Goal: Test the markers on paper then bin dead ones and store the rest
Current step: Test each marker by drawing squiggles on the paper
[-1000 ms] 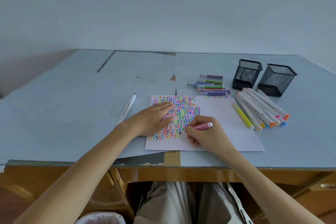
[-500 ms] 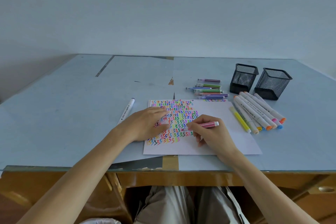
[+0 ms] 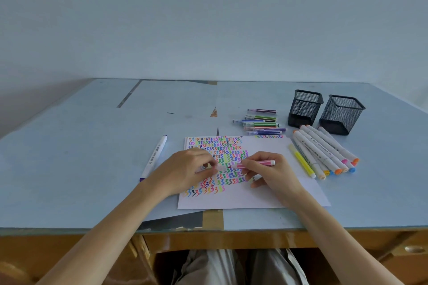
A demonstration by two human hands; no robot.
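pink marker: a slim pink marker (image 3: 254,164) with a white end lay level just above the sheet of white paper (image 3: 266,194), its tip pointing toward the left hand.
right hand: the right hand (image 3: 271,172) pinched the pink barrel between thumb and curled fingers, over the middle of the sheet.
left hand: the left hand (image 3: 187,170) had its fingertips closed on a small clear cap (image 3: 220,167) right at the marker's tip; whether the cap was touching the tip could not be told.
paper: it lay flat near the front edge of the pale blue table (image 3: 81,157), its left half filled with rows of coloured squiggles (image 3: 220,146).
thick markers: a row of fat white markers with coloured ends (image 3: 324,150) lay just right of the sheet, a yellow highlighter (image 3: 302,161) nearest the paper.
thin markers: a cluster of slim coloured markers (image 3: 261,122) lay just beyond the sheet's far edge.
lone marker: one white marker with purple ends (image 3: 154,157) lay well left of the paper.
holders: two black mesh pen holders (image 3: 324,111) stood side by side behind the thick markers.
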